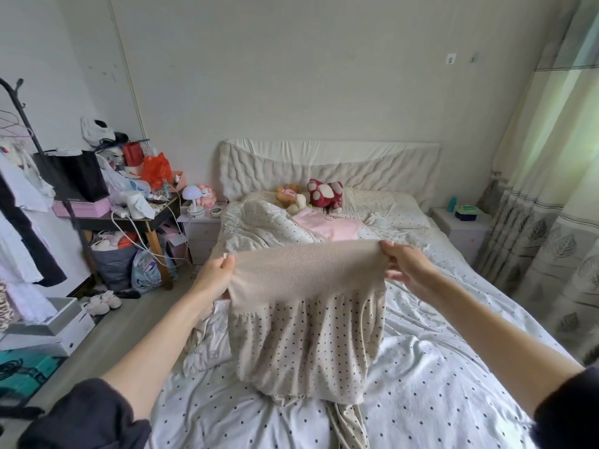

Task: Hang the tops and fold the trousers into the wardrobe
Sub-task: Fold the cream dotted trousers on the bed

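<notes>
Dark sleeves (pixel 87 416) frame the bed (pixel 437 367). The left hand (pixel 215 270) at nine o'clock and the right hand (pixel 405 260) at three pinch the spotted trousers' (pixel 301 345) waistband (pixel 308 270), stretched crosswise; legs hang toward six o'clock.

A bed (pixel 453 367) in a dotted white sheet is filling the centre and lower right of the frame; a rumpled dotted duvet (pixel 259 225) is lying at its upper left; a pink garment (pixel 330 226) is lying beside it; two soft toys (pixel 311 194) are sitting at the headboard; dotted beige trousers (pixel 304 345) are trailing onto the sheet at lower centre.
</notes>
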{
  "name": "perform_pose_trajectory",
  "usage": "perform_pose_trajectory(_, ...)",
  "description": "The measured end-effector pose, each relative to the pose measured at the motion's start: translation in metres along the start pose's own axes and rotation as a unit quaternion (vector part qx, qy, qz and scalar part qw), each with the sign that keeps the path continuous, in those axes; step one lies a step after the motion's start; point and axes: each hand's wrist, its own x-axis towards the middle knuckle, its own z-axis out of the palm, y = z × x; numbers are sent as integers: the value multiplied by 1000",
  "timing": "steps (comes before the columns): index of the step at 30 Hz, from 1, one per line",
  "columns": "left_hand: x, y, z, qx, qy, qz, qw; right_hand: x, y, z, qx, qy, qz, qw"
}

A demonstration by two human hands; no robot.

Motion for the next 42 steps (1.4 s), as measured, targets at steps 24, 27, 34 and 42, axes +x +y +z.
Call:
perform_pose_trajectory(24,-53,40,40,26,-154,115,981,-31,0,69,30,-284,13,958)
perform_pose_trajectory(27,-51,43,35,23,-176,114,978,-22,7,56,-120,-221,-75,965)
perform_pose_trajectory(34,-45,79,13,-52,-180,165,968,-10,16,53,-59,-347,-19,936)
perform_pose_trajectory(42,-21,90,9,-85,-74,166,980,-5,-48,70,-4,-245,-184,952)
